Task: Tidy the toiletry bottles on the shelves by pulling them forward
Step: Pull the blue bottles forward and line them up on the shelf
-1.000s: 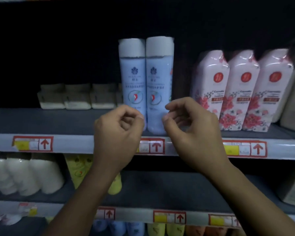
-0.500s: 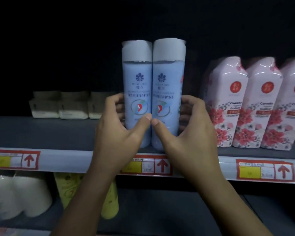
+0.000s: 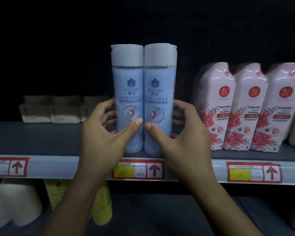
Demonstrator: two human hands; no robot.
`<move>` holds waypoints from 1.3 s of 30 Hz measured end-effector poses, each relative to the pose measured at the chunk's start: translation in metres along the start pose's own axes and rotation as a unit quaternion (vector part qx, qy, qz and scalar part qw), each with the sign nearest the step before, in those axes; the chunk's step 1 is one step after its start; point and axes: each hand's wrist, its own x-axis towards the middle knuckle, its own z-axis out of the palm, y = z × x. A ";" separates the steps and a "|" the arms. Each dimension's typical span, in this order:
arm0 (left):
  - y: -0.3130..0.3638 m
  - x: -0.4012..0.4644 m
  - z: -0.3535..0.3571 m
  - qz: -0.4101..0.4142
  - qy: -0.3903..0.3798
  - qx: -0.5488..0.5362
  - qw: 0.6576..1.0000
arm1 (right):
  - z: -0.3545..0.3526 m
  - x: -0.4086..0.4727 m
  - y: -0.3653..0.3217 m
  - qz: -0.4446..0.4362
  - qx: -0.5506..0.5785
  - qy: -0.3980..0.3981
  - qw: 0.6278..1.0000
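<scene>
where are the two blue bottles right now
In the head view the blue bottles stand mid-shelf at the front edge, touching, gripped by the left hand and right hand, left of the pink bottles.

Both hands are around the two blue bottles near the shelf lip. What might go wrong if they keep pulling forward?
1. The two blue bottles already stand close to the shelf edge; further pulling might tip them off the front.
2. The left hand and right hand grip low on tall bottles, so the tops may wobble or topple.
3. The right hand sits near the pink bottles; a sideways slip may nudge that row.
</scene>
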 end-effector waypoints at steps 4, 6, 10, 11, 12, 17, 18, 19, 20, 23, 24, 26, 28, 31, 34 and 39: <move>0.007 -0.008 0.000 0.022 0.015 -0.020 0.999 | -0.003 -0.003 -0.001 -0.017 0.027 0.008 0.999; 0.011 -0.011 0.000 0.032 0.022 -0.033 0.999 | -0.004 -0.005 -0.001 -0.023 0.042 0.007 0.999; 0.019 -0.018 -0.001 0.043 0.038 -0.054 0.997 | -0.008 -0.010 -0.006 -0.059 0.063 0.009 0.996; 0.021 -0.020 -0.001 0.048 0.042 -0.055 0.996 | -0.010 -0.011 -0.007 -0.068 0.067 0.012 0.995; 0.023 -0.021 -0.001 0.054 0.045 -0.055 0.996 | -0.011 -0.012 -0.008 -0.078 0.069 0.014 0.994; 0.033 -0.026 -0.004 0.078 0.055 -0.050 0.994 | -0.019 -0.016 -0.015 -0.117 0.063 0.019 0.991; 0.035 -0.027 -0.005 0.081 0.054 -0.048 0.994 | -0.021 -0.017 -0.017 -0.122 0.063 0.018 0.990; 0.037 -0.029 -0.006 0.083 0.053 -0.045 0.994 | -0.021 -0.019 -0.018 -0.126 0.064 0.018 0.990; 0.038 -0.031 -0.007 0.084 0.053 -0.043 0.994 | -0.022 -0.021 -0.018 -0.128 0.068 0.017 0.989; 0.041 -0.038 -0.011 0.077 0.052 -0.046 0.995 | -0.022 -0.026 -0.020 -0.124 0.089 0.016 0.988; 0.041 -0.041 -0.014 0.072 0.051 -0.047 0.995 | -0.022 -0.028 -0.020 -0.121 0.098 0.012 0.988; 0.042 -0.047 -0.020 0.065 0.047 -0.044 0.996 | -0.023 -0.032 -0.022 -0.114 0.109 0.003 0.987; 0.042 -0.051 -0.024 0.059 0.046 -0.044 0.996 | -0.026 -0.035 -0.024 -0.107 0.114 -0.003 0.988; 0.042 -0.058 -0.026 0.059 0.042 -0.038 0.997 | -0.029 -0.042 -0.026 -0.097 0.114 -0.011 0.989; 0.042 -0.067 -0.028 0.058 0.038 -0.027 0.997 | -0.033 -0.051 -0.025 -0.080 0.112 -0.012 0.990; 0.039 -0.082 -0.030 0.052 0.019 0.018 0.998 | -0.040 -0.067 -0.020 -0.045 0.079 -0.025 0.995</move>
